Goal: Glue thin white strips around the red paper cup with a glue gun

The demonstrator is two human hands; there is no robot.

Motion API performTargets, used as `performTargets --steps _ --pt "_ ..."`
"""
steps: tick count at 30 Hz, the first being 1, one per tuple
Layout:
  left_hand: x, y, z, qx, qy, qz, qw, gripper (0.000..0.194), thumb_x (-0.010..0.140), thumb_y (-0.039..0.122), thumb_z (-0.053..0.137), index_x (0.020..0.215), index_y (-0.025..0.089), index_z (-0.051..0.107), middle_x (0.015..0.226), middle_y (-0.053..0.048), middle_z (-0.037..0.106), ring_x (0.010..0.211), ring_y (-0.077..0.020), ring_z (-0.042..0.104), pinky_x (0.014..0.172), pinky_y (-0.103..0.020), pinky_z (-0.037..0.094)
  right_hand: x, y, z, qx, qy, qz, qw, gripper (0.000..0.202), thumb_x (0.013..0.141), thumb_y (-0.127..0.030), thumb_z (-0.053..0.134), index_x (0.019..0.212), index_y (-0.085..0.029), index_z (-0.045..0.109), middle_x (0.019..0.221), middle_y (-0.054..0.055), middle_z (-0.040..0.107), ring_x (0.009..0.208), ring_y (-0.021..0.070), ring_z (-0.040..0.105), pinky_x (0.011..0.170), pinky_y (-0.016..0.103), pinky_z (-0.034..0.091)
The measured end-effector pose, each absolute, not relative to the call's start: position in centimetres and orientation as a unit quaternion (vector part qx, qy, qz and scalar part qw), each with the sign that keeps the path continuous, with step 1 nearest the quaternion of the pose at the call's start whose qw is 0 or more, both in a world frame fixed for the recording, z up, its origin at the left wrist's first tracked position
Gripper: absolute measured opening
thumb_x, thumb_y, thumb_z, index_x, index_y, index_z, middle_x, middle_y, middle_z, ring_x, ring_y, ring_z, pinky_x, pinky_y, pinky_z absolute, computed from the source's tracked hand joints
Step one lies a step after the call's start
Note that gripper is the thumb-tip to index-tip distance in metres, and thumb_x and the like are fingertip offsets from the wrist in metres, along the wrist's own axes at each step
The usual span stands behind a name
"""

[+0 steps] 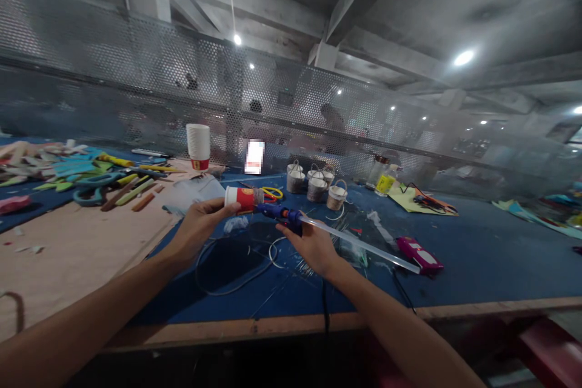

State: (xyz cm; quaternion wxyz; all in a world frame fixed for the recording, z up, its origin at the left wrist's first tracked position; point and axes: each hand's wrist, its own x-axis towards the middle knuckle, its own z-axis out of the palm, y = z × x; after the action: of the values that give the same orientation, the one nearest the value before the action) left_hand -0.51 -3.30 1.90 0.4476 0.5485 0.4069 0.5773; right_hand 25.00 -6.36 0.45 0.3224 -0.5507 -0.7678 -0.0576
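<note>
My left hand (208, 224) is closed around a red and white paper cup (240, 199), held sideways above the blue table. Twine or a similar brownish wrap shows at the cup's right end. My right hand (316, 242) grips a blue hot glue gun (275, 212), its nozzle pointing left at the wrapped end; whether it touches the cup I cannot tell. A long clear glue stick (364, 245) sticks out of the gun's back toward the right. Behind my hands stand several small wrapped cups with handles (316, 189). Yellow-handled scissors (273, 193) lie just past the held cup.
A stack of paper cups (198, 147) stands at the back left. Blue-handled scissors (91, 188) and markers lie on a tan board (86, 254). To the right are a magenta box (419, 256), a bottle with a yellow label (385, 182) and yellow paper (409, 200). A mesh partition (291, 91) runs behind.
</note>
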Motion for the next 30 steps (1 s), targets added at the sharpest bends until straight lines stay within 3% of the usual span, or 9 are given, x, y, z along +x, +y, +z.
performTargets --steps 5,17,30 --pt "-0.45 -3.36 2.20 0.548 0.415 0.575 0.444 0.035 0.071 0.045 0.091 0.093 0.018 0.088 0.095 -0.010 0.085 0.098 -0.0321 0.075 0.098 -0.045 0.054 25.12 -6.26 0.24 -0.539 -0.774 -0.057 0.328 0.032 0.101 -0.052 0.065 0.108 -0.023 0.074 0.086 0.007 0.079 0.076 0.0269 0.074 0.069 0.033 0.052" --pt "-0.80 -3.05 1.88 0.551 0.411 0.580 0.437 0.037 0.074 0.045 0.090 0.098 0.017 0.088 0.095 -0.011 0.084 0.096 -0.0302 0.074 0.092 -0.039 0.056 25.13 -6.05 -0.29 -0.543 -0.776 -0.073 0.313 0.040 0.101 -0.059 0.062 0.110 -0.022 0.074 0.088 0.006 0.079 0.081 0.0272 0.075 0.071 0.032 0.052" --pt "-0.86 -2.89 1.78 0.550 0.409 0.582 0.438 0.035 0.076 0.045 0.088 0.098 0.019 0.088 0.094 -0.009 0.084 0.095 -0.0284 0.074 0.095 -0.038 0.054 25.22 -6.09 -0.21 -0.539 -0.783 -0.074 0.301 0.034 0.101 -0.054 0.065 0.107 -0.022 0.075 0.089 0.007 0.079 0.078 0.0271 0.075 0.070 0.032 0.052"
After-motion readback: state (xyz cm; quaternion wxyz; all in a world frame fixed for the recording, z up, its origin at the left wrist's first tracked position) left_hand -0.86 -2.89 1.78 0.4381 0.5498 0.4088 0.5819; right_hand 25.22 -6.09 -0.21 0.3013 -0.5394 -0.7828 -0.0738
